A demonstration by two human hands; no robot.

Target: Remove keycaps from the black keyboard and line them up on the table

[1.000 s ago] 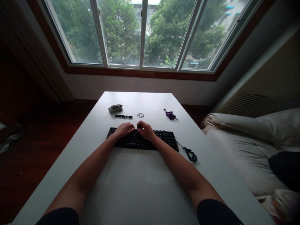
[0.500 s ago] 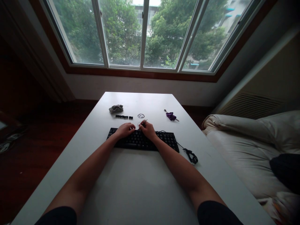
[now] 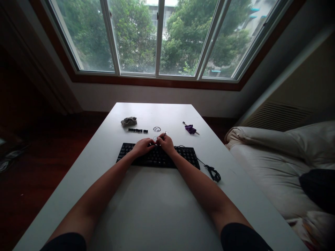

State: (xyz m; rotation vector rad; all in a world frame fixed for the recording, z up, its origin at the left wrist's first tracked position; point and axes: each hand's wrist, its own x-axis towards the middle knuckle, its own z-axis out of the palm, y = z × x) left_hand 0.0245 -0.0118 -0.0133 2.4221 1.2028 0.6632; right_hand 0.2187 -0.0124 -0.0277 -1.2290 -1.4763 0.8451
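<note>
Both hands resting on the far edge of a black keyboard (image 3: 157,157) lying across the white tabletop (image 3: 157,205). Left hand (image 3: 142,146) loosely curled, fingers bent down onto the upper key rows, nothing visibly held. Right hand (image 3: 166,143) closed around a thin metal tool (image 3: 164,134) whose tip sticks out past the knuckles, away from the body. Just beyond the left hand, a short row of loose black keycaps (image 3: 138,130) and a crumpled grey cloth (image 3: 128,121). Beyond the right hand, a small ring (image 3: 156,129); farther to its right, a purple brush (image 3: 190,128). Coiled keyboard cable (image 3: 213,173) right of the forearm.
</note>
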